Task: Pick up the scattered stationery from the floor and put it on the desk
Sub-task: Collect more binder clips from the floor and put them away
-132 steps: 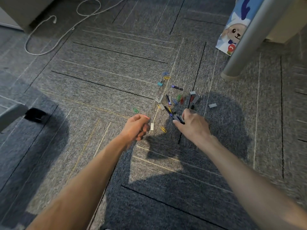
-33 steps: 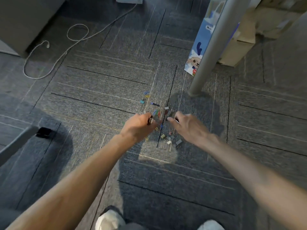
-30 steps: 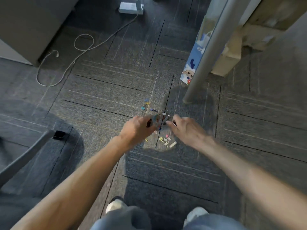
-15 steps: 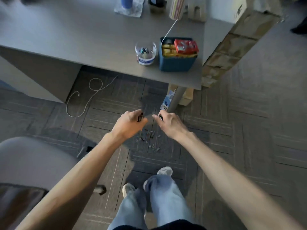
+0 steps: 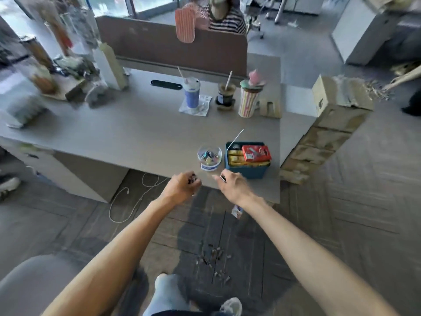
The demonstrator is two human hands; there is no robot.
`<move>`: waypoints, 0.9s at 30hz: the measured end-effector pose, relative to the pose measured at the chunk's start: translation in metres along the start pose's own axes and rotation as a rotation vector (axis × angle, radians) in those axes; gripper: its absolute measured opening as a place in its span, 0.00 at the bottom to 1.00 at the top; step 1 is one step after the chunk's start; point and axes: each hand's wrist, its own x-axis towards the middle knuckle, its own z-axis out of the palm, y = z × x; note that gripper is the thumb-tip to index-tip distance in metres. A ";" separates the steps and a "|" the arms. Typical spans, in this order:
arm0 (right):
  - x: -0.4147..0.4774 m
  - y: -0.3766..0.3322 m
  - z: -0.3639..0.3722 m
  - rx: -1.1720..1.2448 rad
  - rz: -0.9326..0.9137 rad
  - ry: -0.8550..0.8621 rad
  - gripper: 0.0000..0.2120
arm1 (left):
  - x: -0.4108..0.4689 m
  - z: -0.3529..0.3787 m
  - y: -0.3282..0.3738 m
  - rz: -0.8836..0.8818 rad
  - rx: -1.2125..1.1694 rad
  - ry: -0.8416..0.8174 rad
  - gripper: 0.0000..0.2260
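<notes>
Partly done: the left hand [image 5: 183,184] curls round a handful of clips [image 5: 193,179] and the right hand [image 5: 230,184] pinches a dark clip [image 5: 223,178], both at the surface's [image 5: 136,137] near edge. The scattered clips [image 5: 213,258] on the floor are not yet gathered.

Both arms outstretched; left hand [image 5: 182,187], right hand [image 5: 233,187] each gripping stationery [image 5: 193,178].

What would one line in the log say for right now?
left hand: grips clips | right hand: pinches a dark clip | both near clear cup on desk | more clips on floor
</notes>
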 end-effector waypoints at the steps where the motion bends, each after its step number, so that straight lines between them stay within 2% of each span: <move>1: 0.008 0.000 -0.006 -0.029 -0.001 -0.008 0.17 | 0.015 -0.002 0.004 -0.005 -0.011 -0.008 0.12; 6: 0.048 0.012 -0.024 -0.057 0.088 0.041 0.18 | 0.099 -0.005 0.019 0.091 -0.030 -0.060 0.08; 10: 0.072 0.025 -0.030 -0.041 0.201 0.105 0.17 | 0.165 0.001 0.021 0.132 0.135 -0.155 0.13; 17: 0.094 0.032 -0.032 -0.021 0.240 0.138 0.16 | 0.224 0.024 0.024 0.280 0.427 -0.260 0.18; 21: 0.106 0.034 -0.031 -0.016 0.240 0.137 0.17 | 0.233 0.035 0.022 0.284 0.377 -0.345 0.18; 27: 0.118 0.027 -0.037 0.029 0.232 0.129 0.19 | 0.239 0.025 0.021 0.285 0.217 -0.321 0.13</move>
